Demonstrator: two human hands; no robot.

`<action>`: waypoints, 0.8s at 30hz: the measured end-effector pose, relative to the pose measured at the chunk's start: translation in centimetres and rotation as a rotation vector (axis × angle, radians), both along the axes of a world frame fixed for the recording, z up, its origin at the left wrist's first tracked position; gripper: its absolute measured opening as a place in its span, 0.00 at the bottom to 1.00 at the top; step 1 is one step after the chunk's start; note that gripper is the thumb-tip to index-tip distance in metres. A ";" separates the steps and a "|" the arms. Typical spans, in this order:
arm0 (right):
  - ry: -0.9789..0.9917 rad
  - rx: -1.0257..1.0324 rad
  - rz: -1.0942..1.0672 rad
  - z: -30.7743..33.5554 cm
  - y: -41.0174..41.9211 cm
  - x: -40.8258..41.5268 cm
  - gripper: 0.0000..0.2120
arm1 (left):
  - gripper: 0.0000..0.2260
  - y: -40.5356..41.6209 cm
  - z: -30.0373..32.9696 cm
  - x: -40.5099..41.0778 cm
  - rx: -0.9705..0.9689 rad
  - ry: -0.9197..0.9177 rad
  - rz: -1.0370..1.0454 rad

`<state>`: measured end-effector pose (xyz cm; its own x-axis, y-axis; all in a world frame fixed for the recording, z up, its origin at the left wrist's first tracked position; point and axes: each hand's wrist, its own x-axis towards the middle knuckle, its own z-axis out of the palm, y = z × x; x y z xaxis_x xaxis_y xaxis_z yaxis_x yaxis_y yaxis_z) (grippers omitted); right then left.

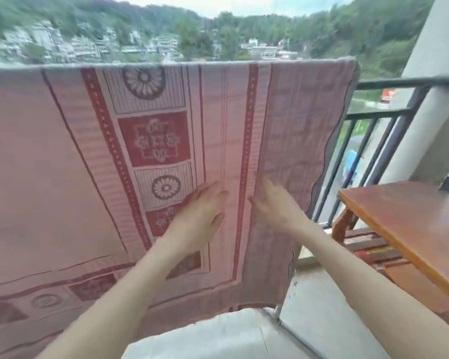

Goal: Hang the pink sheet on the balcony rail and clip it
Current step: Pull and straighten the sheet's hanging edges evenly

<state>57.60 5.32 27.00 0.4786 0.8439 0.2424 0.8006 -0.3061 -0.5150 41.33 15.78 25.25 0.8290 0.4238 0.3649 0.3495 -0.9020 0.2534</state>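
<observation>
Left hand point(200, 216) flat, fingers spread; right hand point(272, 203) open, fingers extended; both arms outstretched.

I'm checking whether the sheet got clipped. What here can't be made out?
Head view only:
- Clips: none visible; the pink sheet covers the balcony rail along its top edge, which is motion-blurred.
- Sheet's left end: cut off by the frame edge.
- Right hand: fingertips blurred, so grip on the fold is unclear.
- Left hand: contact with the sheet is uncertain.

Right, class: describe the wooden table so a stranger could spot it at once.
Start at the black metal balcony rail with the pink patterned sheet draped over it. Look right of the sheet, beside the pale wall: the orange-brown wooden table stands there. It is the only flat, glossy wooden surface in view.
</observation>
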 end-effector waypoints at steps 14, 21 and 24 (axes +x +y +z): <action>-0.435 0.190 0.177 11.0 -4.6 16.5 0.25 | 0.22 -6.1 10.5 15.4 0.258 -0.196 0.200; -0.481 0.428 0.135 14.4 -2.4 24.9 0.21 | 0.23 -4.0 14.4 22.9 0.356 -0.308 0.252; -0.401 0.492 0.219 15.4 -0.9 27.9 0.18 | 0.21 -2.8 14.6 25.9 0.411 -0.324 0.274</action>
